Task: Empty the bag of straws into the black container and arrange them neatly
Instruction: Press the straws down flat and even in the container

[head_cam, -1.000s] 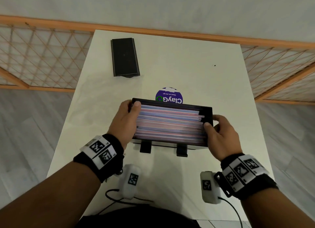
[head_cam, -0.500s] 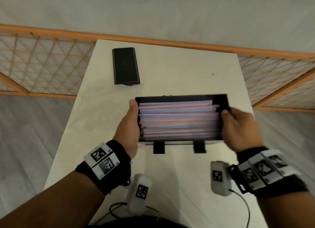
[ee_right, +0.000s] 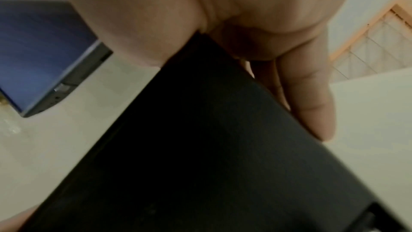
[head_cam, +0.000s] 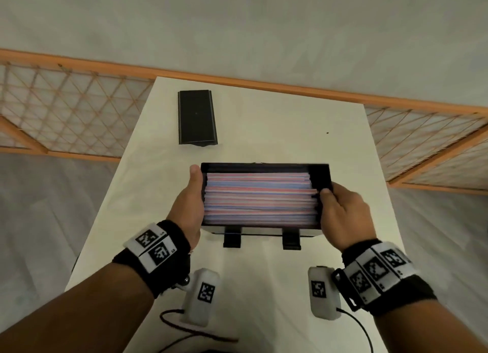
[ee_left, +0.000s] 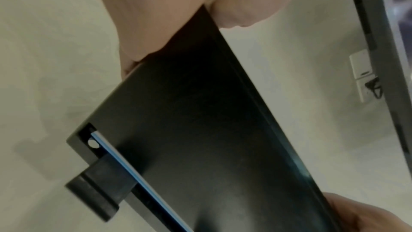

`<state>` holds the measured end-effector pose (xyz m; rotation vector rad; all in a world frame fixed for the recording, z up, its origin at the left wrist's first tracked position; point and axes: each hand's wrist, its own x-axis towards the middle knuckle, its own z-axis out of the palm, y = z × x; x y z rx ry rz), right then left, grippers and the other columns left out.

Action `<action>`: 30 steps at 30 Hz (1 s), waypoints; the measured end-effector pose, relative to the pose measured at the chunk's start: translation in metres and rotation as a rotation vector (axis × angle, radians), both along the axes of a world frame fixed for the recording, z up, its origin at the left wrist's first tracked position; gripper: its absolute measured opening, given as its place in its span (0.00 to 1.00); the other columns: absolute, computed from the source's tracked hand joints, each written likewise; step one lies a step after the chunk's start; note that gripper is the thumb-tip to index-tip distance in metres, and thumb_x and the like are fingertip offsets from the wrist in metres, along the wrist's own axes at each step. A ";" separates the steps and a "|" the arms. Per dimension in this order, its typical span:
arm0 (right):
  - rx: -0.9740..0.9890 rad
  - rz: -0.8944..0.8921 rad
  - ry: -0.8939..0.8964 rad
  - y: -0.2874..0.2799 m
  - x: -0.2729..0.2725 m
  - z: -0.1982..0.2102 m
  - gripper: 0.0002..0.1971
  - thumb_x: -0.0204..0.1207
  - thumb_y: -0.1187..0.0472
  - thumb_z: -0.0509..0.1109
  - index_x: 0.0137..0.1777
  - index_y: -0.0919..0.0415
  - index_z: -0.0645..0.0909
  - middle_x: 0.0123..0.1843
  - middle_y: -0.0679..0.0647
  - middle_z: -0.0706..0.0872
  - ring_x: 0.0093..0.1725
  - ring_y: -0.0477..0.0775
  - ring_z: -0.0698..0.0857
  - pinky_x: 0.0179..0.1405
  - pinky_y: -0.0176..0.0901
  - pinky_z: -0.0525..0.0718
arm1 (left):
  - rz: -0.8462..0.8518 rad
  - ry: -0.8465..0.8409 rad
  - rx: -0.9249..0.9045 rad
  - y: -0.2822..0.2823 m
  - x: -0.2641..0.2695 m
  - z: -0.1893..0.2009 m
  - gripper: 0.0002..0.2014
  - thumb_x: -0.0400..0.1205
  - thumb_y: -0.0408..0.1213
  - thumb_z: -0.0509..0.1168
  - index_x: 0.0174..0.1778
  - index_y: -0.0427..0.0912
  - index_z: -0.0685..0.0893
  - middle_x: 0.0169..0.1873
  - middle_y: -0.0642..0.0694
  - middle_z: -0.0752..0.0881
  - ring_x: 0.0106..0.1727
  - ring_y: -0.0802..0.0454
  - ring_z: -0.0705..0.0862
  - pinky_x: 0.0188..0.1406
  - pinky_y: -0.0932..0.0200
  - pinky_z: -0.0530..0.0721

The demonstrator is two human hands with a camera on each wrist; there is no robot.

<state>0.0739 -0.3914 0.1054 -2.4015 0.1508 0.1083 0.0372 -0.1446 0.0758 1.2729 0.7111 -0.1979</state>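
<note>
Over the table (head_cam: 264, 109), the container (head_cam: 320, 174) is held up, the left hand (head_cam: 188, 207) and right hand (head_cam: 340, 212) each clamped on an end, thumbs on the rim. The straws (head_cam: 260, 199) lie lengthwise inside, seemingly bunched left, leaving a gap at right. Short level side-to-side taps should square their ends; tilting risks spilling them.

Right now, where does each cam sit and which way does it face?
Head: worn on the head, looks forward and down at the table; shows both forearms, left hand and right hand in a grip on the black container of straws.
Left wrist: under the left hand, looks along the container's underside; shows palm and thumb.
Right wrist: under the right hand, looks along the underside; shows palm and fingers.
Shared: all three see the black container.
</note>
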 end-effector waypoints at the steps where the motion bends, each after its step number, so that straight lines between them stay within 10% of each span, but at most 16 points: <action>1: 0.020 -0.001 0.022 0.000 -0.002 -0.009 0.13 0.87 0.60 0.58 0.43 0.61 0.80 0.33 0.48 0.82 0.36 0.50 0.78 0.31 0.42 0.68 | -0.010 0.011 0.027 0.000 -0.003 -0.002 0.33 0.86 0.69 0.44 0.61 0.54 0.88 0.58 0.46 0.92 0.63 0.46 0.89 0.75 0.40 0.79; 9: 0.191 -0.037 0.274 -0.010 -0.011 -0.046 0.13 0.79 0.44 0.61 0.53 0.47 0.85 0.49 0.47 0.90 0.52 0.60 0.88 0.56 0.58 0.87 | -0.194 0.100 0.347 0.014 -0.009 -0.022 0.54 0.61 0.91 0.50 0.69 0.54 0.81 0.64 0.49 0.86 0.65 0.46 0.85 0.75 0.40 0.78; 13: 0.007 -0.041 -0.092 -0.002 -0.005 -0.015 0.11 0.75 0.54 0.76 0.55 0.54 0.84 0.47 0.45 0.86 0.41 0.48 0.85 0.40 0.35 0.77 | -0.116 -0.113 0.806 0.009 -0.002 0.021 0.17 0.85 0.54 0.67 0.61 0.45 0.79 0.52 0.51 0.84 0.50 0.51 0.83 0.46 0.60 0.78; 19: 0.538 0.004 0.478 0.050 0.011 -0.023 0.09 0.80 0.63 0.72 0.38 0.63 0.79 0.32 0.61 0.85 0.23 0.55 0.83 0.26 0.44 0.80 | -0.365 0.161 0.164 -0.018 0.020 0.023 0.19 0.88 0.53 0.63 0.43 0.40 0.80 0.26 0.44 0.82 0.22 0.48 0.79 0.23 0.59 0.77; 30: 0.608 -0.082 0.644 0.055 0.022 -0.029 0.06 0.78 0.62 0.73 0.45 0.63 0.80 0.34 0.62 0.86 0.28 0.62 0.87 0.27 0.46 0.84 | -0.605 0.233 0.448 -0.027 0.027 0.008 0.28 0.89 0.61 0.53 0.50 0.37 0.82 0.33 0.42 0.89 0.28 0.47 0.85 0.29 0.60 0.76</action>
